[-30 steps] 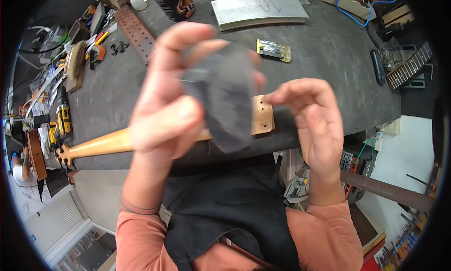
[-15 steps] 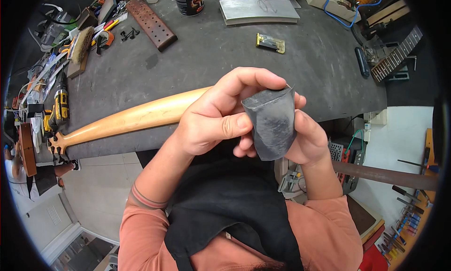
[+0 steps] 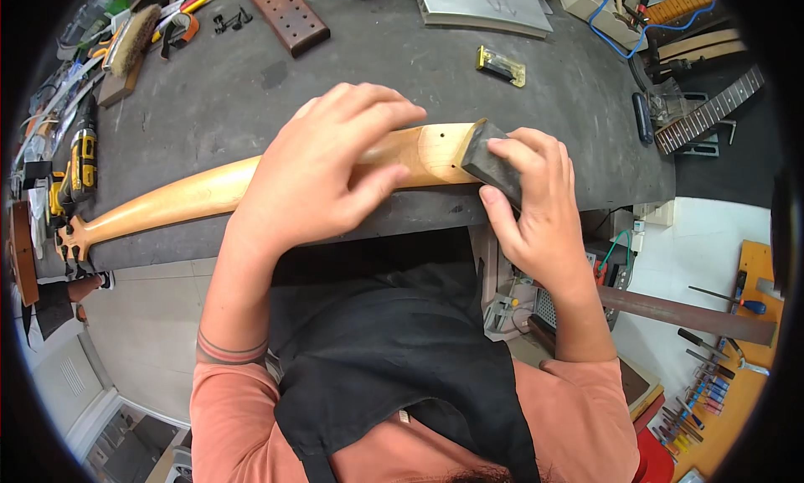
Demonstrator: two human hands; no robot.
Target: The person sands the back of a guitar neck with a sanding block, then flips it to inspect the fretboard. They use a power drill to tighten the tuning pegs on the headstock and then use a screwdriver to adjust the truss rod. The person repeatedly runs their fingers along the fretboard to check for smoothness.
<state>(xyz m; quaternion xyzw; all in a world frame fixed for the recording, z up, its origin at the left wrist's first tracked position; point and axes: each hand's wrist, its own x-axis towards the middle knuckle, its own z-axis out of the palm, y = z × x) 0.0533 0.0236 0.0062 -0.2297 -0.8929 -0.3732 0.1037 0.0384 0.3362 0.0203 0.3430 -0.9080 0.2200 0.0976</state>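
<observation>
A pale wooden guitar neck (image 3: 159, 194) lies back-up along the bench's near edge, its headstock with dark tuners at left and its heel with small holes at right. My left hand (image 3: 327, 165) is spread over the neck, fingers apart and holding nothing; whether it rests on the wood I cannot tell. My right hand (image 3: 540, 215) grips a dark grey block (image 3: 486, 160), seemingly wrapped in abrasive paper, against the right end of the heel.
The dark bench (image 3: 377, 43) carries a drill (image 3: 84, 148), brushes and tools at left, a drilled wooden bar (image 3: 285, 14), a metal plate (image 3: 481, 5), a yellow-cased part (image 3: 500, 66) and a fretboard (image 3: 710, 108). Another person's leg (image 3: 84, 290) shows at far left.
The block has moved from between both hands above the bench to the neck's heel. My left hand has let go of it and moved left over the neck.
</observation>
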